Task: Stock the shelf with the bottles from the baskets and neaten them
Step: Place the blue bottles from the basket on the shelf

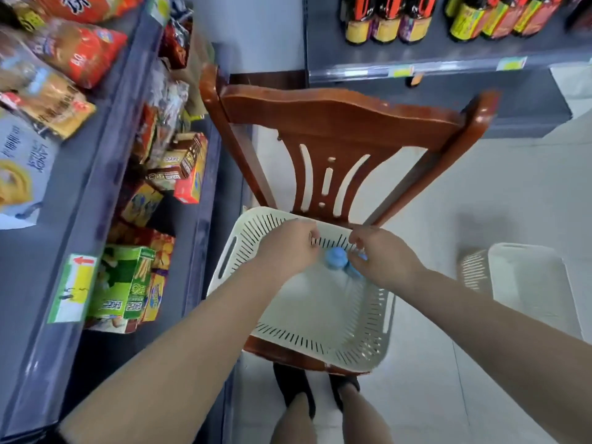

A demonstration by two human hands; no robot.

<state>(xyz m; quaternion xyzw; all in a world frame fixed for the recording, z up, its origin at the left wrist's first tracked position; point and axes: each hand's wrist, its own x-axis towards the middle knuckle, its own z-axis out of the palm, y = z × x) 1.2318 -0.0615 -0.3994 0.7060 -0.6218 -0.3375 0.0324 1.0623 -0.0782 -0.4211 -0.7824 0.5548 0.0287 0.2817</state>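
Note:
A white slotted basket rests on the seat of a brown wooden chair. Inside it, near the far wall, blue bottle caps show between my hands; the clear bottle bodies are blurred. My left hand reaches into the basket just left of the caps, fingers curled, and whether it grips a bottle cannot be told. My right hand is curled around the right-hand blue-capped bottle. Dark bottles with yellow and orange labels stand on the grey shelf beyond the chair.
A second white basket sits on the pale floor to the right. At the left, a grey shelf unit holds snack bags and boxes. My feet in dark shoes stand just behind the chair.

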